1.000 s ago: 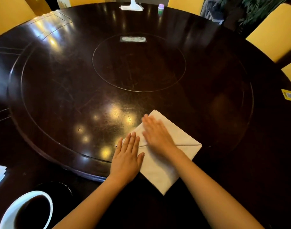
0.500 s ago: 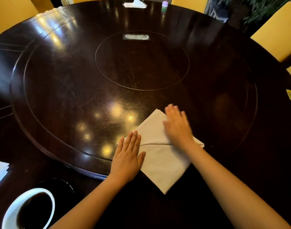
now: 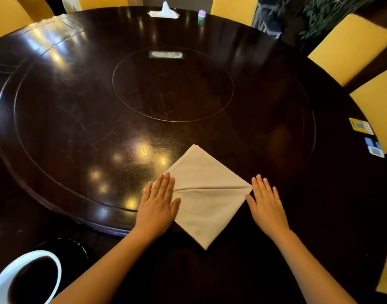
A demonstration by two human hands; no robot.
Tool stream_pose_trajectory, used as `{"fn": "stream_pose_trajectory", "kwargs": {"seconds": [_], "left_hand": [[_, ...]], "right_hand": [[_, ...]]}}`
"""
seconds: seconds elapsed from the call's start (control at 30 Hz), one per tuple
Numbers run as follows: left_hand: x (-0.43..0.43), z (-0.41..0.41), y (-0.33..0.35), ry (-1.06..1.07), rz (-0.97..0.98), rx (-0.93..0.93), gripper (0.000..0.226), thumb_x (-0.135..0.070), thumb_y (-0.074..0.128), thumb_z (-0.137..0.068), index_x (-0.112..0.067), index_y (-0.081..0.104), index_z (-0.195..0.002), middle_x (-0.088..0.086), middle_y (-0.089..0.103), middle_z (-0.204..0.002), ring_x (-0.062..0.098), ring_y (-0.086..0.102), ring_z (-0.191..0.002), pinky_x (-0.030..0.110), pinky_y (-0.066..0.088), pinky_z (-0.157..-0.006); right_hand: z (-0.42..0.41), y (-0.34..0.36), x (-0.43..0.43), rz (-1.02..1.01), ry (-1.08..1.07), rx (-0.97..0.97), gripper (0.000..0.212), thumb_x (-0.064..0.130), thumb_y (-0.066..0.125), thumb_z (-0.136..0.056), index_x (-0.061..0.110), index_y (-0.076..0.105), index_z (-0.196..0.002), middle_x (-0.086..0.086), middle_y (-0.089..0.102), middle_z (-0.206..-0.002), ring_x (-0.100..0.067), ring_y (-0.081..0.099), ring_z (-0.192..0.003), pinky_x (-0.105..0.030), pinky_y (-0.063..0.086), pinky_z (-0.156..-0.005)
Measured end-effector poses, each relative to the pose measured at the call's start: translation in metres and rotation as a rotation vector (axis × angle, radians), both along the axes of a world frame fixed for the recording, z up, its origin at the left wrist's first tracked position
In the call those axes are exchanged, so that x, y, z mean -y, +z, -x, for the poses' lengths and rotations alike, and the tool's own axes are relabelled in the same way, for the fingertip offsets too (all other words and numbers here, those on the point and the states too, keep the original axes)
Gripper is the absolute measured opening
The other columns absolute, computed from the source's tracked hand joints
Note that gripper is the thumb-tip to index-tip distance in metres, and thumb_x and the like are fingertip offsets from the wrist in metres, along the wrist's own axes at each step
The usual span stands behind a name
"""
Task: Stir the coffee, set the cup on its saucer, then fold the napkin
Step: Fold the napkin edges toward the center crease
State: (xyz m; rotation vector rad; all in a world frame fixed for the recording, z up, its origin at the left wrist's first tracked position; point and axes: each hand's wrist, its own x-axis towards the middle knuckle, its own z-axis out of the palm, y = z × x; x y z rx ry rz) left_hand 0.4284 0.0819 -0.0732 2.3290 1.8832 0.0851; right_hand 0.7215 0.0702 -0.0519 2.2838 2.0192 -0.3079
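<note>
Dark round table — yellow chairs around it

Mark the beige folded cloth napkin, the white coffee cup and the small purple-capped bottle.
Beige folded cloth napkin (image 3: 201, 167): head view, upper flap.
White coffee cup (image 3: 0, 288): head view, left rim.
Small purple-capped bottle (image 3: 201, 16): head view, its body.

I read the table as dark wood under a high-gloss lacquer. It mirrors bright spots of light, and many fine scratches break its sheen. The napkin is beige cloth, matt and smooth, with one raised crease across it. The cup looks like glossy white ceramic, and the saucer is dark and shiny too. The chairs have a matt yellow covering, cloth by the look. The tissue at the far edge seems to be soft white paper.
</note>
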Motion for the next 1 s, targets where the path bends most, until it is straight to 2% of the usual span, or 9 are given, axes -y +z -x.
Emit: {"fn": "stream_pose_trajectory", "kwargs": {"seconds": [0.1,0.17,0.2,0.33,0.43,0.6,0.73,0.9,1.0], "left_hand": [[0.0,0.0,-0.002,-0.008,-0.016,0.022,0.074,-0.055,-0.001,-0.084,-0.014,0.007,-0.145,0.001,0.0,-0.154,0.016,-0.008,-0.14,0.032,-0.012,-0.114],[0.0,-0.001,-0.001,-0.01,-0.008,0.03,0.078,-0.055,-0.007,-0.08,-0.015,0.001,-0.146,0.0,-0.008,-0.153,0.013,-0.016,-0.137,0.034,-0.011,-0.113],[0.0,-0.002,0.0,-0.01,-0.007,0.027,0.08,-0.055,-0.009,-0.079,-0.015,0.001,-0.146,0.0,-0.009,-0.153,0.012,-0.017,-0.137,0.034,-0.01,-0.113],[0.001,-0.004,0.007,-0.009,0.053,0.016,0.081,-0.056,-0.012,-0.077,-0.015,-0.002,-0.146,-0.001,-0.015,-0.151,0.011,-0.02,-0.134,0.035,-0.009,-0.113],[0.003,-0.004,0.016,-0.007,0.117,0.014,0.065,-0.051,0.008,-0.094,-0.015,-0.002,-0.147,0.003,-0.009,-0.156,0.014,-0.016,-0.141,0.037,-0.006,-0.116],[0.026,-0.007,0.026,0.021,0.196,0.051,0.064,-0.047,0.019,-0.097,-0.014,-0.001,-0.147,0.006,-0.008,-0.157,0.02,-0.01,-0.144,0.038,0.001,-0.118],[0.067,-0.028,0.042,0.044,0.273,0.029,0.065,-0.048,0.026,-0.095,-0.012,0.009,-0.147,0.01,0.001,-0.157,0.025,0.0,-0.145,0.04,0.012,-0.116],[0.072,-0.044,0.065,-0.013,0.167,0.131,0.042,-0.04,0.032,-0.095,-0.017,0.045,-0.127,0.006,0.048,-0.134,0.024,0.043,-0.122,0.038,0.036,-0.099],[0.015,-0.039,0.062,0.031,0.139,0.253,0.043,-0.024,0.038,-0.095,-0.011,0.038,-0.136,0.012,0.042,-0.141,0.03,0.042,-0.124,0.041,0.036,-0.101]], "right_hand": [[0.032,0.008,0.033,-0.193,-0.09,-0.209,0.049,0.028,0.035,-0.098,0.008,0.034,-0.142,-0.008,0.035,-0.149,-0.022,0.027,-0.139,-0.036,0.021,-0.113],[0.065,0.011,0.064,-0.387,-0.165,-0.331,0.032,0.024,0.046,-0.092,0.008,0.058,-0.117,-0.008,0.061,-0.117,-0.023,0.055,-0.109,-0.031,0.043,-0.091],[0.082,0.012,0.08,-0.419,-0.233,-0.384,0.021,0.023,0.052,-0.09,0.011,0.061,-0.105,-0.005,0.063,-0.103,-0.02,0.058,-0.094,-0.028,0.046,-0.079],[0.128,-0.003,0.097,0.014,-0.693,-0.82,0.021,0.034,0.056,-0.09,0.014,0.048,-0.09,-0.002,0.06,-0.084,-0.018,0.061,-0.069,-0.032,0.049,-0.059],[0.131,-0.011,0.086,0.094,-0.825,-1.235,0.02,0.02,0.053,-0.094,0.008,0.049,-0.078,-0.006,0.058,-0.071,-0.01,0.061,-0.045,-0.021,0.046,-0.039],[0.105,-0.001,0.093,0.012,-0.726,-1.178,0.024,0.007,0.054,-0.092,0.007,0.051,-0.068,-0.005,0.055,-0.057,-0.005,0.054,-0.036,-0.016,0.04,-0.036],[0.068,0.009,0.095,-0.052,-0.792,-1.132,0.013,0.008,0.051,-0.093,0.004,0.057,-0.082,-0.008,0.06,-0.071,-0.015,0.055,-0.052,-0.018,0.044,-0.041],[0.027,0.012,0.09,-0.132,-0.868,-1.074,0.012,0.012,0.053,-0.091,0.004,0.059,-0.099,-0.008,0.062,-0.083,-0.017,0.056,-0.065,-0.026,0.044,-0.053],[0.025,0.015,0.091,-0.189,-0.836,-1.08,0.015,0.018,0.055,-0.091,0.008,0.056,-0.103,-0.006,0.063,-0.092,-0.019,0.061,-0.081,-0.028,0.049,-0.062]]}}
